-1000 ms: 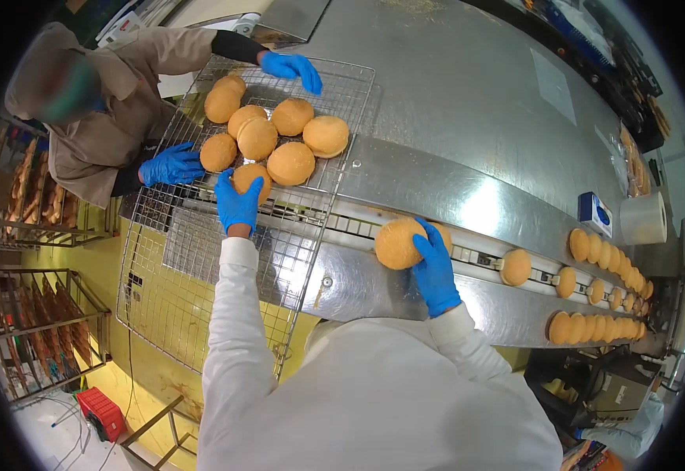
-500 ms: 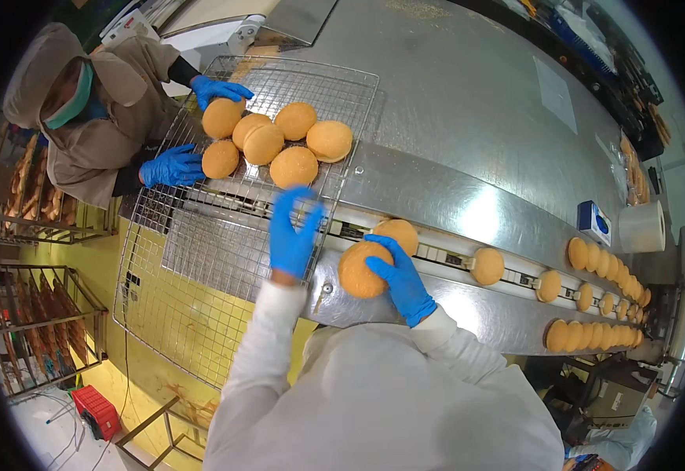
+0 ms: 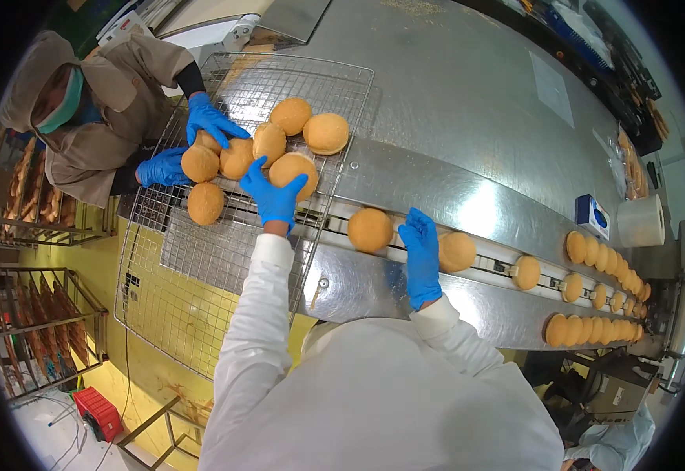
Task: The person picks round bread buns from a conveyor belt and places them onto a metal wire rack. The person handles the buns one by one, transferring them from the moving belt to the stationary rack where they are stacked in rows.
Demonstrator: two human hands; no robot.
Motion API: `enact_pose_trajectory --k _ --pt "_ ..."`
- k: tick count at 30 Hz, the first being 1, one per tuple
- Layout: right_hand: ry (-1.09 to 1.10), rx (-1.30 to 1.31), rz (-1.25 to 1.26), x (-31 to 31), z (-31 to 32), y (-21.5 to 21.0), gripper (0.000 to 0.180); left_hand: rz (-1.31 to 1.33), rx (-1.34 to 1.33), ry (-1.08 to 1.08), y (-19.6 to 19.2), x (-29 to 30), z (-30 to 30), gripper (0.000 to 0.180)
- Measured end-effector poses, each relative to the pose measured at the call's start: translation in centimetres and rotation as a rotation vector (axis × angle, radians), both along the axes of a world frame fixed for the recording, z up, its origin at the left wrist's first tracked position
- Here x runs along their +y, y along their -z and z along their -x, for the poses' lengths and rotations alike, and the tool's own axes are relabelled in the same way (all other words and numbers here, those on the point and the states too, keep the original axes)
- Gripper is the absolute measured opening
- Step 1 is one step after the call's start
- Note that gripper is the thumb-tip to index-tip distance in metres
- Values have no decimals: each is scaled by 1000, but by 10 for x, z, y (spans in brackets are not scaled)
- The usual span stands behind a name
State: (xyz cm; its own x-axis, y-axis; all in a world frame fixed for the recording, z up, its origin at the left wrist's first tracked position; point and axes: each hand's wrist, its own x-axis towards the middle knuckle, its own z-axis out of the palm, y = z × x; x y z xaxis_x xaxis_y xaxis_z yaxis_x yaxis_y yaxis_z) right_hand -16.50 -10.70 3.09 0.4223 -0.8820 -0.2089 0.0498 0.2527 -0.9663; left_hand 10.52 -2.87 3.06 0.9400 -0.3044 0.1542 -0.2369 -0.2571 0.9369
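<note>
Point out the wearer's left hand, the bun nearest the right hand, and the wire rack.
left hand (image 3: 273,196), head view, on the glove's back.
bun (image 3: 370,229), head view, on its top crust.
wire rack (image 3: 201,298), head view, on bare mesh.

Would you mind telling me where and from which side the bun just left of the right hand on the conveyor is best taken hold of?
Grip the bun across its rounded sides, coming down from above with the right hand, probably. It lies flat and dome-up on the conveyor, free on every side, so fingers can straddle its widest part. A light hold seems wise, since it looks soft.
</note>
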Motion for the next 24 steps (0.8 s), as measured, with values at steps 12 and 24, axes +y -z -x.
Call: enact_pose_trajectory --k 12,24 --pt "-99 -105 -77 20 -27 -21 61 117 -56 684 -5 3 124 53" --pt "69 -2 -95 -33 27 3 60 -381 -439 385 24 -94 -16 71"
